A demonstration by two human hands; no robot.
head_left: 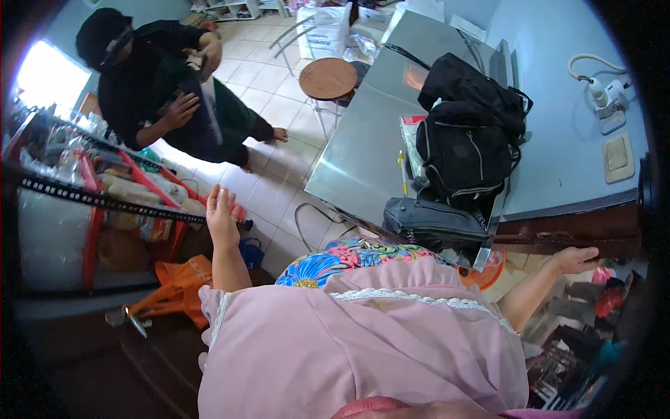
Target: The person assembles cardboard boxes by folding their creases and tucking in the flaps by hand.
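My left hand (222,213) is raised with its fingers stretched out and nothing in it. It is beside the front end of a black perforated metal shelf rail (105,202). Out to the right, my right hand (574,260) is just below a dark brown wooden edge (572,234). Its fingers are loosely bent, pointing away from me, and I see no object in it; whether it touches the wood I cannot tell. Ahead of me stands a metal-topped table (356,133), bearing black backpacks (467,150), a dark grey pouch (434,222) and a yellow pen (403,173).
A person in dark clothes (164,91) stands at the far left, holding a dark flat object. A round wooden-topped stool (328,78) stands beyond the table's left side. An orange bag (178,290) hangs at left. A cable (303,223) lies on the tiled floor. A plug (599,91) sits in the right wall.
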